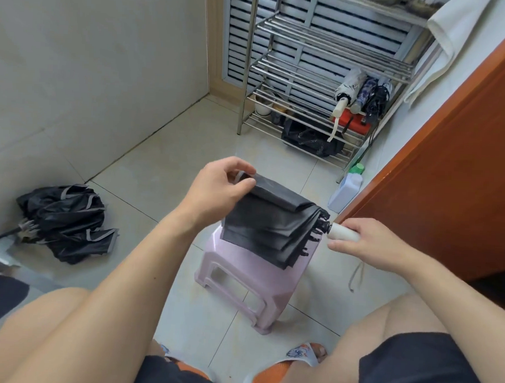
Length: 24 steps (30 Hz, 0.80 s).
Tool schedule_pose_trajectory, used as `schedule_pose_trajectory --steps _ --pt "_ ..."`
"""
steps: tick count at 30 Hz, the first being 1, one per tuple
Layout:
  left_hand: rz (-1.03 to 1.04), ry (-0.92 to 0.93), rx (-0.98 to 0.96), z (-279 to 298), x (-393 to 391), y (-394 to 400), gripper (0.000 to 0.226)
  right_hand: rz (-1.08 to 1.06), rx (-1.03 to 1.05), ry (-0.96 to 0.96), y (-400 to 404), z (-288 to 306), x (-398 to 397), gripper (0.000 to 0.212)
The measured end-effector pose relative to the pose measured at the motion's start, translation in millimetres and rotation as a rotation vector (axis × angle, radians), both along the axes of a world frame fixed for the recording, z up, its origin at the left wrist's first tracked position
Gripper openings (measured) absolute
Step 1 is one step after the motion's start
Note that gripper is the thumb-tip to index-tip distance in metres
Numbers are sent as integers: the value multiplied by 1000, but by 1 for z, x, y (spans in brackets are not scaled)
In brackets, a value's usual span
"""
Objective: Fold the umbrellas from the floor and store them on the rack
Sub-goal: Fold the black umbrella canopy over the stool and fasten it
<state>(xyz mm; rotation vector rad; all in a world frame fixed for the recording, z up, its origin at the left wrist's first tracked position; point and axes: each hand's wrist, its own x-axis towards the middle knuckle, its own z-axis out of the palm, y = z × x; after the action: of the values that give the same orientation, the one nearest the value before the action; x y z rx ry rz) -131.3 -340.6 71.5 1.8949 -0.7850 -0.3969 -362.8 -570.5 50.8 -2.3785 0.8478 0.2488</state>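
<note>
A collapsed black umbrella with flat pleated panels hangs over a pink plastic stool. My right hand grips its white handle at the right end. My left hand pinches the far tip of the canopy, where a grey strap loops out. A second black umbrella with grey trim lies crumpled on the floor at the left. The steel rack stands at the back, with three folded umbrellas lying side by side on a lower shelf.
A black bag and a red box sit on the rack's low shelves. A white bottle with a green cap stands by the orange wooden door. Tiled wall at left. My knees and sandals fill the bottom.
</note>
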Motion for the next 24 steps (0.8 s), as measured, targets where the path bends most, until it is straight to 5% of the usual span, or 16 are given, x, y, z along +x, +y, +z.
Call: schedule_pose_trajectory --steps 6,10,13,16,20,24 --pt "82 112 -43 -2 -4 -5 10 -135 291 -66 -1 12 5 28" --pt "214 -66 264 -31 -5 -4 14 -175 438 -119 -3 1 1 29" --pt "126 -18 361 -57 -7 1 14 -195 542 -97 -1 -18 -3 28" --pt "-4 -197 519 -83 -17 7 19 -194 594 -14 4 -43 -5 24" --pt "-173 -171 711 -126 -35 22 32 -128 378 197 8 -82 -5 18" --pt "-226 -64 706 -151 -44 34 39 25 55 341 19 -103 3 19"
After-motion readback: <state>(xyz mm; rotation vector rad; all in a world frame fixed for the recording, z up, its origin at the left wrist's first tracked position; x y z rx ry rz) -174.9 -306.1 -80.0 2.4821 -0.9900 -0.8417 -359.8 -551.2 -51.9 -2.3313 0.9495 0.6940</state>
